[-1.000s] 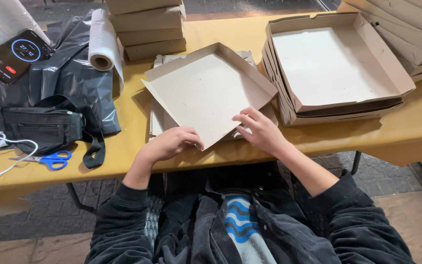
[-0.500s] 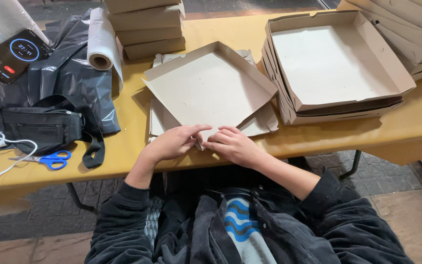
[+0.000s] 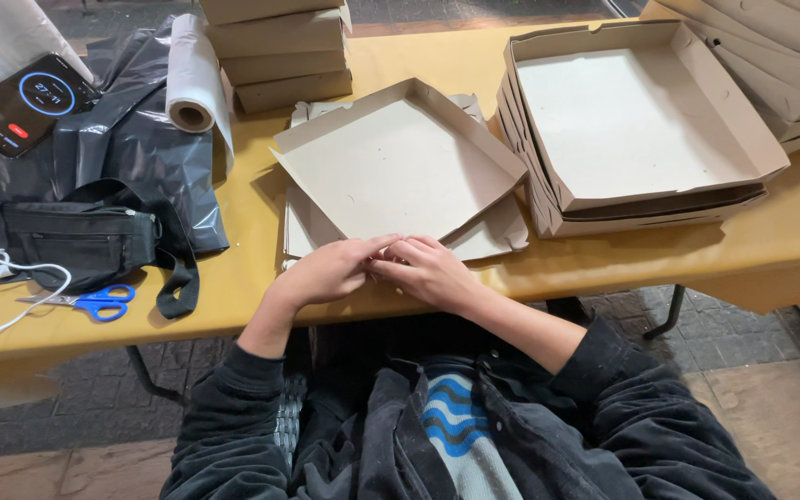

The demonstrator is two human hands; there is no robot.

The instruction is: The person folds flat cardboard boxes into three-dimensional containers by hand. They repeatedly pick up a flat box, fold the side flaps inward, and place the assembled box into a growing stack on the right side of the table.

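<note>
Your left hand (image 3: 326, 273) and right hand (image 3: 428, 270) are pinching the near corner of the cardboard box (image 3: 400, 167), which is looking light, thin and easily creased, so grip by its folded edges.

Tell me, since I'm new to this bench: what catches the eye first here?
Both hands, left hand and right hand, meet at the near corner of a half-folded cardboard box mid-table. To its right sits a stack of open boxes; blue-handled scissors lie at the left.

Half-folded box (image 3: 395, 167): matt grey-brown cardboard. Bin bag (image 3: 131, 139): glossy black plastic. Table cover (image 3: 437, 65): smooth yellow.
</note>
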